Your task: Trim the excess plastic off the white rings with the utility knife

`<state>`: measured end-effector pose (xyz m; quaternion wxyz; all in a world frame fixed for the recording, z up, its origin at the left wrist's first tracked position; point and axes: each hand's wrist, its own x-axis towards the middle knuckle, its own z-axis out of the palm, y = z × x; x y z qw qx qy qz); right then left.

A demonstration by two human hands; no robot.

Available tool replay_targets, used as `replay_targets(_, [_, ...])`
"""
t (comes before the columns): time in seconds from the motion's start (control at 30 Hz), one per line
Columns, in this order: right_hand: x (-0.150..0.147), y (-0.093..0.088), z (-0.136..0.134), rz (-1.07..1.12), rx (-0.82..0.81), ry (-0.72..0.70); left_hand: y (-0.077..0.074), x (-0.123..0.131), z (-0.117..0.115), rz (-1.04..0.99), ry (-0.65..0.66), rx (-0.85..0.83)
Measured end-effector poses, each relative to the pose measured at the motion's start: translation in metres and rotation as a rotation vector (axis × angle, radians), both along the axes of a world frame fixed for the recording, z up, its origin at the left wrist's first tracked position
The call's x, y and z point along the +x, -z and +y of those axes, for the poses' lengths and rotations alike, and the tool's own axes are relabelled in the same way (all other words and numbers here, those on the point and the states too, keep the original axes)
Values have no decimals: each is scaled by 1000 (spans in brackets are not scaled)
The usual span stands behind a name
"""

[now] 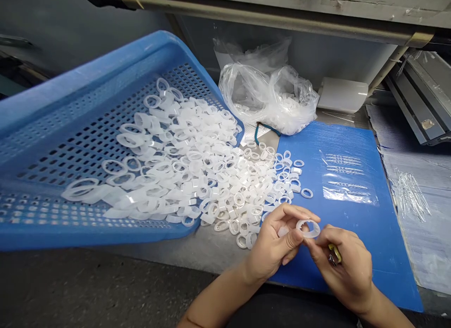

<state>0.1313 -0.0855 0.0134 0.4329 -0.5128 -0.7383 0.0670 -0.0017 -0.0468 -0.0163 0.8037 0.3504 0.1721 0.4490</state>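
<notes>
Left hand (271,243) half-closed, fingers curled, and right hand (341,267) pinching between thumb and forefinger share a translucent white plastic ring (309,228) just above the lower part of a blue corrugated plastic sheet (366,234); a small white piece (283,231) sits against the left fingers; a yellow-handled tool (335,253) lies tucked in the right hand, its exact kind hidden by the fingers; a mass of similar white rings (211,177) covers a tilted blue perforated plastic tray (105,69) and runs past its lower right edge onto the grey bench (197,253) and the blue sheet's left edge; a few stray rings (289,170) lie apart near that sheet's top left corner; a clear plastic bag (268,97) of more white pieces sits beyond the sheet's top edge; a clear sleeve of thin metal pins (347,177) lies on the sheet's upper middle; clear slender tubes (410,194) rest on a plastic-covered surface (419,243) beyond its right edge.
</notes>
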Motion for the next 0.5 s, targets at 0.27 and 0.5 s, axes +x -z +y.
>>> replay_targets(0.27, [1, 4, 0, 46, 32, 80, 6, -1, -2, 1, -39, 65])
replay_targets(0.5, [4, 2, -1, 106, -120, 93, 5, -1, 0, -13, -70, 29])
